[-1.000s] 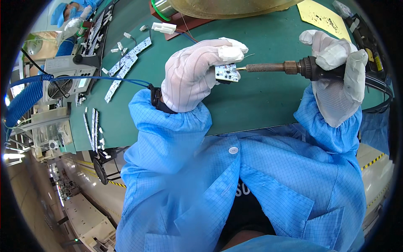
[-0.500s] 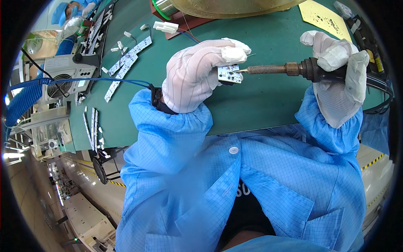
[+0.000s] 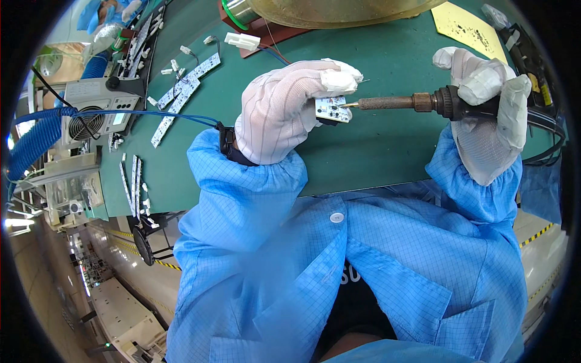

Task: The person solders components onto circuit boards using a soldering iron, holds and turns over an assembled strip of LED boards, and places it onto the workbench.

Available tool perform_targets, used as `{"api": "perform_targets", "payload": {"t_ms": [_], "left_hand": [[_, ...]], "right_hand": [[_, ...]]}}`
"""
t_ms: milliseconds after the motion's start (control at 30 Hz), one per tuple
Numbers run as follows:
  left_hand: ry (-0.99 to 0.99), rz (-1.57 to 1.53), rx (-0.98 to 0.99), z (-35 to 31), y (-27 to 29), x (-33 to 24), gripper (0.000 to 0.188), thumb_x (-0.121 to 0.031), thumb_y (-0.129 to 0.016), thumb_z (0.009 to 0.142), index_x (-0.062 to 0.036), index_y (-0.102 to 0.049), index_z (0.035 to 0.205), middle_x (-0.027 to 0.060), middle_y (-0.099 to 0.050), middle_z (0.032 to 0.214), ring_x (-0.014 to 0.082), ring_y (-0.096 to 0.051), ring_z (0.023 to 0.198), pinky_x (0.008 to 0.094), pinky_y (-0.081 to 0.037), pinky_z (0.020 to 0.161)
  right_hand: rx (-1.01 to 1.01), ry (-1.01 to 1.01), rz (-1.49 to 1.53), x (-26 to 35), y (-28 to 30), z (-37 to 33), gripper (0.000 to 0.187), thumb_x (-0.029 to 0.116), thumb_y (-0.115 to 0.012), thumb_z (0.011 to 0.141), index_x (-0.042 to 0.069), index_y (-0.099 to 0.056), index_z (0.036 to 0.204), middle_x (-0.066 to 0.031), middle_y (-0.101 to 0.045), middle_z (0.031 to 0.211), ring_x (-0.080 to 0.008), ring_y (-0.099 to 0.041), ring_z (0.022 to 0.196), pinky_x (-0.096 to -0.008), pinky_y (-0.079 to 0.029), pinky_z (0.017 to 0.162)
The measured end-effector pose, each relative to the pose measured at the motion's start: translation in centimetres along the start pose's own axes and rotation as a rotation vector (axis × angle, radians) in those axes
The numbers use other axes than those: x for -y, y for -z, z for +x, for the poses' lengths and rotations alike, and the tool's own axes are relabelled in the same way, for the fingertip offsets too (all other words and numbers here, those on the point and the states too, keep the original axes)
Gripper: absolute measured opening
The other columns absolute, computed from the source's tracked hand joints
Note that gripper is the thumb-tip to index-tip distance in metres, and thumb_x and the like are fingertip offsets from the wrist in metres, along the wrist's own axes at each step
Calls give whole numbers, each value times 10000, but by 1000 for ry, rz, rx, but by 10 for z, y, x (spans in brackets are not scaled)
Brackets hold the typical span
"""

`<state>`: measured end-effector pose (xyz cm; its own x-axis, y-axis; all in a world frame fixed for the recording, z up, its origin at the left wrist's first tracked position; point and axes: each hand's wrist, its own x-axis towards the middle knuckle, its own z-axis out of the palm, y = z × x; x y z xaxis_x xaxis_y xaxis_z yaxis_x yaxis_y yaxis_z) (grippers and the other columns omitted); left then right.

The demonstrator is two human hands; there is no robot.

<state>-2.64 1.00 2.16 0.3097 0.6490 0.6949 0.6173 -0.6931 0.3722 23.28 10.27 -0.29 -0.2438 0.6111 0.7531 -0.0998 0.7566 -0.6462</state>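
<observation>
My left hand (image 3: pixel 279 109), in a striped white glove with covered fingertips, is closed around a small white circuit board (image 3: pixel 332 109). A short end of thin wire (image 3: pixel 365 81) sticks out past its thumb and forefinger. From behind this hand run red and blue leads to a white plug connector (image 3: pixel 242 41). My right hand (image 3: pixel 487 103), gloved likewise, grips the dark handle of a soldering iron (image 3: pixel 396 102). The iron lies nearly level, its tip at the board's right edge; whether it touches is too fine to tell.
Long white LED strip boards (image 3: pixel 175 109) lie on the green mat (image 3: pixel 369 154) at left. A solder spool (image 3: pixel 240 12) and a large round rim (image 3: pixel 345 15) stand at the back. A yellow sponge sheet (image 3: pixel 469 30) is at far right. A grey fan unit (image 3: pixel 100 103) and another person (image 3: pixel 112 13) are at left.
My left hand and the circuit board have shifted very slightly right and down. The soldering iron stays almost still, its tip at the board's right edge in both frames.
</observation>
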Motion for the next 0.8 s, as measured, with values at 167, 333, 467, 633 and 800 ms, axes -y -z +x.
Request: {"api": "perform_targets", "payload": {"t_ms": [167,333,467,633,800], "left_hand": [[65,-1,-33,-1,1,-5,286,118,-552,695,-44,-627,919,97,-667,919,243,-660,817,304,-539,724],[18,5,-29,-4,1,1,256,72,-601,690,-41,-627,918,100,-667,908,246,-659,821,304,-538,728],[38,-128,-53,-1,-3,-4,237,17,-640,697,-48,-622,925,102,-665,917,244,-658,822,297,-538,720],[232,-731,-47,0,-7,-22,191,-32,-647,770,-16,-574,945,158,-643,946,234,-645,847,317,-538,699],[373,-990,-242,-3,-15,-30,357,-258,-649,822,15,-538,1024,237,-619,922,320,-637,746,387,-537,630]], "right_hand": [[85,-235,516,11,15,16,536,437,-332,954,19,-639,818,-128,-529,771,-233,-502,779,-363,-401,811],[-187,-173,101,9,2,13,603,525,-307,932,16,-627,891,-183,-596,843,-221,-546,679,-326,-452,799],[-14,-191,441,-2,15,10,698,628,-276,879,17,-602,966,-205,-612,892,-230,-591,736,-326,-494,761],[283,91,460,8,-24,21,779,675,-312,802,3,-517,1138,-194,-628,893,-282,-605,815,-390,-499,748],[259,-84,245,40,-45,23,552,474,-445,908,-29,-512,1126,-178,-620,864,-269,-590,808,-388,-482,751]]}}
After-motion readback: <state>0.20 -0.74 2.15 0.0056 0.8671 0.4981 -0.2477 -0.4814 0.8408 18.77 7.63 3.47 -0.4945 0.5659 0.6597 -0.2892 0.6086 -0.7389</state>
